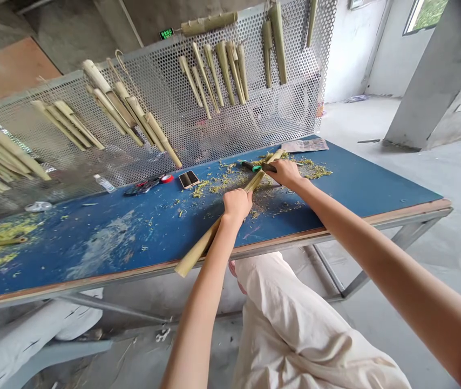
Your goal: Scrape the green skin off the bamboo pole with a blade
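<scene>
A long bamboo piece [198, 249] lies slantwise across the blue table, its near end sticking out over the front edge. My left hand [237, 204] is wrapped round its middle and presses it down. Further up the bamboo, my right hand [286, 172] is closed on a dark tool [270, 168] that sits across the bamboo; its working edge is hidden. Just left of that, a black and green handle [251, 166] shows, and I cannot tell whether it belongs to the same tool. Yellow-green shavings [226, 182] are scattered around the bamboo's far part.
Along the table [376, 183] are a phone [189, 179], red tape [166, 179], a dark tool bundle [143, 186], a small bottle [104, 183] and a paper packet [305, 145]. Bamboo pieces [226, 73] hang on the perforated metal panel [255, 111] behind. Another person's leg [32, 335] shows lower left.
</scene>
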The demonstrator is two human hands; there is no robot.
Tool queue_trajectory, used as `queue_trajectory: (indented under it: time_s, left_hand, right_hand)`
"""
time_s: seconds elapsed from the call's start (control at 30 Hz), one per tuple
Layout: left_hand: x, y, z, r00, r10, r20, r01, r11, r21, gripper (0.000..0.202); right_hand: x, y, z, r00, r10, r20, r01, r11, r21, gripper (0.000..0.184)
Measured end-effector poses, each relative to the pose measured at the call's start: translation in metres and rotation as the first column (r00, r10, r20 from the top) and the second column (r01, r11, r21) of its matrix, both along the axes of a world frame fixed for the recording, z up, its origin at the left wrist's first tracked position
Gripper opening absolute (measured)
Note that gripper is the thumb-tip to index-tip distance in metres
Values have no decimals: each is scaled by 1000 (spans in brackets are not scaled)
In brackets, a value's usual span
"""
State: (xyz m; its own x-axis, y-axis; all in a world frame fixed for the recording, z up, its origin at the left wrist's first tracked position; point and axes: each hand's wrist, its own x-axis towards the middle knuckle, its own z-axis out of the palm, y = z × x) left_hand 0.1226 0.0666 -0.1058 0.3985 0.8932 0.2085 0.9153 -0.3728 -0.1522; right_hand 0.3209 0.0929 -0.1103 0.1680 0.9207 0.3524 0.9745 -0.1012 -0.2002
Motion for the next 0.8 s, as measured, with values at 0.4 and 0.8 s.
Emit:
queue_trajectory:
  time_s: [0.4,0.8]
  left_hand:
    - [1,-7,2,999,-41,-23,41,999,10,54]
    - [3,-8,3,998,-44,-50,45,999,6,53]
  right_hand:
    - [5,-3,4,997,53,48,-52,999,-14,35]
    - [13,0,0,998,37,-44,-37,999,0,33]
